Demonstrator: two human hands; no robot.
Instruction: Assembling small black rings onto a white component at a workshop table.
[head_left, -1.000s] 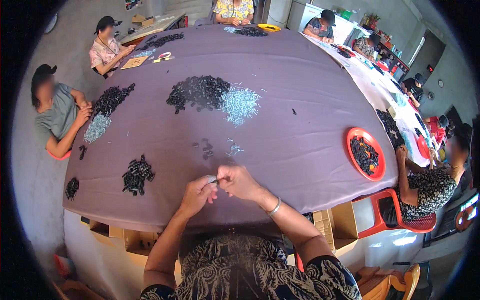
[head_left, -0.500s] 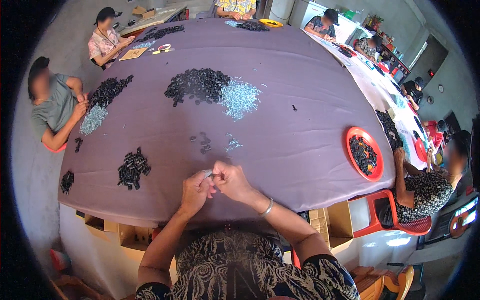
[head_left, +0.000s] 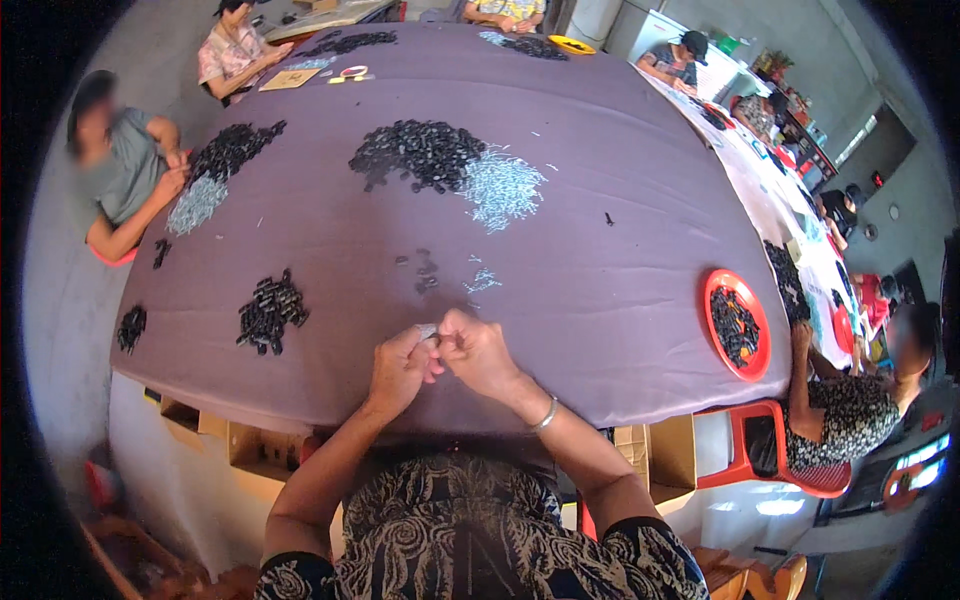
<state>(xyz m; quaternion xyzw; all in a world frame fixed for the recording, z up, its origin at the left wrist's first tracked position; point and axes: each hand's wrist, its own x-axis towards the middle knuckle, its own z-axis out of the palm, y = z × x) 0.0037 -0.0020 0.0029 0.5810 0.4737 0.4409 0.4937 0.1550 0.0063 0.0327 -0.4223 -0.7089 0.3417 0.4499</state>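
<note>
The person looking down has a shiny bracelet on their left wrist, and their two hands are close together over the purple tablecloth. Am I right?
Not quite: the head view shows the shiny bracelet on the right wrist. The left hand and right hand are close together over the purple tablecloth.

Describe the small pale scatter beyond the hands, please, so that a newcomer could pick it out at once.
Over the big purple tablecloth, find the wearer's right hand. Just beyond it lies the small pale scatter, paler than the dark cluster on its left and much smaller than the pale heap farther off.
</note>
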